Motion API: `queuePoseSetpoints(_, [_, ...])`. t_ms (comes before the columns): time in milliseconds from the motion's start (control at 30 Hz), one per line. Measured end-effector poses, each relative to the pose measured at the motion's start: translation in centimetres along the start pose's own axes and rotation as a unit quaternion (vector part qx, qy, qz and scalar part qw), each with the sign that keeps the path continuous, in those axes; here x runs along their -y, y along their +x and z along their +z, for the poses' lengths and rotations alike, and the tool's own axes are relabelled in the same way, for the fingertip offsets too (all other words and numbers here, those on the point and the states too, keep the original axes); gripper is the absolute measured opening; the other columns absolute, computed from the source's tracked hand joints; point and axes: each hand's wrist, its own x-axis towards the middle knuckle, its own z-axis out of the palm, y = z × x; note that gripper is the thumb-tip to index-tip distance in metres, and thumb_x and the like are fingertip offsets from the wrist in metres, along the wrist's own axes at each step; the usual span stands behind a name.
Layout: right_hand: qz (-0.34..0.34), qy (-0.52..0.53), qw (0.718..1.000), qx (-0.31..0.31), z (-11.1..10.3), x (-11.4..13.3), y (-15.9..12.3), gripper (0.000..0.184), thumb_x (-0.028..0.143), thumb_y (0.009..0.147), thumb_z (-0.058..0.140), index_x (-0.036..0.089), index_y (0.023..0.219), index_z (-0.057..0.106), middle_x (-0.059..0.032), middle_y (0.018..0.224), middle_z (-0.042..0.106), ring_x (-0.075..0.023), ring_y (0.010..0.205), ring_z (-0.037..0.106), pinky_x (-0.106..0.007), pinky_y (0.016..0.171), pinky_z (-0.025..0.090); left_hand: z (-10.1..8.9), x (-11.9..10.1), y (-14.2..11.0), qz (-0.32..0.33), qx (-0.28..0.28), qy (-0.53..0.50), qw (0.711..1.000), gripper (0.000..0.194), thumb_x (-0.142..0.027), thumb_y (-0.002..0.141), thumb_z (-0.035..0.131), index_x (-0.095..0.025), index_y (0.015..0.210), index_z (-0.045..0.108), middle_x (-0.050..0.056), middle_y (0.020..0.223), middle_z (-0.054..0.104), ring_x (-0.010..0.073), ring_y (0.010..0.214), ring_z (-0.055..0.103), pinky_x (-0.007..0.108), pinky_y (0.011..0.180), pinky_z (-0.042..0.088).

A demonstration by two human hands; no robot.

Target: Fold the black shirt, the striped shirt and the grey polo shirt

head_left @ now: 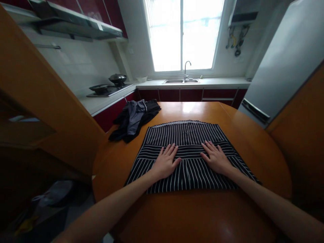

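Observation:
A black cloth with white stripes, which looks like an apron point(187, 133), lies spread flat on the wooden table point(202, 212). Across its middle runs a band whose stripes go sideways, while the stripes above and below it run lengthwise. My left hand point(165, 162) rests palm down on the left part of that band, fingers spread. On the right part, my right hand point(216, 158) lies flat in the same way with its fingers apart. Neither hand grips the cloth. The cloth's far edge curves slightly and shows a paler strip.
A heap of dark and grey clothes point(136, 116) lies at the table's far left edge. Beyond are a counter with a sink point(181, 81), a stove point(110, 90) bearing a lidded wok point(117, 78) and a pan point(99, 88). A fridge point(275, 64) stands at right.

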Motion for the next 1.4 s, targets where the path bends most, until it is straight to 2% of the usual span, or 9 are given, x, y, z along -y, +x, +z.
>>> queuePoseSetpoints(233, [0.099,-0.036,0.994,-0.006,-1.7,-7.5,-2.5,0.065,0.053,0.1,0.026,0.023,0.156,0.033,-0.0081,0.163,0.027,-0.0306,0.151,0.021,-0.063,0.118,0.017,-1.7,9.4,-4.7,-0.134,-0.015,0.043,0.99,0.068,-0.06,0.102,0.027,-0.02,0.156,0.033,0.013,0.163,0.026,0.0326,0.151,0.021,0.06,0.119,0.017])
queuePoseSetpoints(400, [0.105,-0.038,0.993,-0.035,-2.6,-8.9,-3.5,0.063,0.05,0.1,0.026,0.019,0.155,0.036,-0.0128,0.163,0.027,-0.0315,0.151,0.021,-0.065,0.118,0.015,-3.1,13.4,-7.4,-0.178,-0.004,0.034,0.983,0.067,-0.055,0.103,0.023,-0.016,0.158,0.028,0.016,0.161,0.029,0.0327,0.151,0.023,0.062,0.117,0.02])
queuePoseSetpoints(467, [0.097,-0.049,0.991,-0.073,-3.5,-7.2,-3.7,0.062,0.048,0.101,0.027,0.019,0.155,0.036,-0.0137,0.163,0.027,-0.0329,0.152,0.018,-0.068,0.117,0.009,-3.9,12.3,-7.5,-0.184,-0.016,0.039,0.982,0.069,-0.055,0.103,0.022,-0.012,0.157,0.028,0.018,0.161,0.028,0.034,0.151,0.021,0.062,0.117,0.02])
queuePoseSetpoints(533, [0.056,-0.045,0.992,-0.108,-4.1,-3.8,-4.0,0.06,0.045,0.102,0.028,0.02,0.156,0.035,-0.0125,0.163,0.027,-0.0323,0.152,0.016,-0.068,0.118,0.005,-4.5,9.1,-7.0,-0.16,-0.044,0.054,0.985,0.07,-0.055,0.103,0.022,-0.01,0.157,0.028,0.018,0.163,0.024,0.034,0.152,0.018,0.061,0.119,0.018])
queuePoseSetpoints(700, [-0.136,0.025,0.988,-0.068,-2.7,7.7,-5.5,0.059,0.033,0.102,0.029,0.019,0.159,0.024,-0.0086,0.164,0.022,-0.027,0.153,0.015,-0.056,0.122,0.015,-2.9,-2.5,-4.8,0.079,-0.024,0.041,0.996,0.057,-0.036,0.106,0.019,-0.016,0.159,0.022,0.009,0.166,0.02,0.0235,0.154,0.011,0.048,0.124,0.01])
queuePoseSetpoints(800, [-0.15,0.045,0.987,-0.042,-0.9,10.9,-7.0,0.065,0.029,0.1,0.035,0.014,0.161,0.018,-0.0118,0.164,0.023,-0.0289,0.152,0.018,-0.053,0.122,0.021,-0.8,-5.8,-4.5,0.151,-0.01,0.016,0.988,0.06,-0.032,0.105,0.023,-0.012,0.16,0.014,0.011,0.165,0.019,0.023,0.154,0.009,0.044,0.125,0.011])
queuePoseSetpoints(933, [-0.149,0.047,0.988,-0.014,-0.5,10.1,-8.4,0.064,0.036,0.101,0.036,0.017,0.161,0.018,-0.0108,0.163,0.023,-0.0296,0.151,0.021,-0.054,0.122,0.019,0.1,-5.5,-5.3,0.142,-0.004,0.001,0.99,0.061,-0.037,0.106,0.026,-0.018,0.161,0.009,0.009,0.166,0.017,0.0235,0.154,0.011,0.045,0.125,0.013])
queuePoseSetpoints(1200, [-0.155,0.048,0.987,-0.007,-1.3,8.0,-8.9,0.064,0.043,0.103,0.039,0.024,0.16,0.017,-0.0077,0.164,0.02,-0.0274,0.152,0.02,-0.053,0.122,0.017,-1.6,-5.2,-6.2,0.149,0.021,-0.01,0.989,0.065,-0.052,0.103,0.039,-0.036,0.16,0.013,0.002,0.167,0.011,0.0291,0.154,0.011,0.052,0.123,0.017])
queuePoseSetpoints(1400, [-0.11,0.009,0.994,-0.008,-2.1,2.1,-10.6,0.062,0.051,0.102,0.039,0.035,0.159,0.02,-0.0012,0.166,0.017,-0.0264,0.152,0.017,-0.055,0.123,0.014,-2.8,-2.7,-9.1,0.113,0.036,0.026,0.993,0.065,-0.052,0.103,0.039,-0.038,0.159,0.011,-0.001,0.167,0.014,0.026,0.153,0.016,0.051,0.124,0.016])
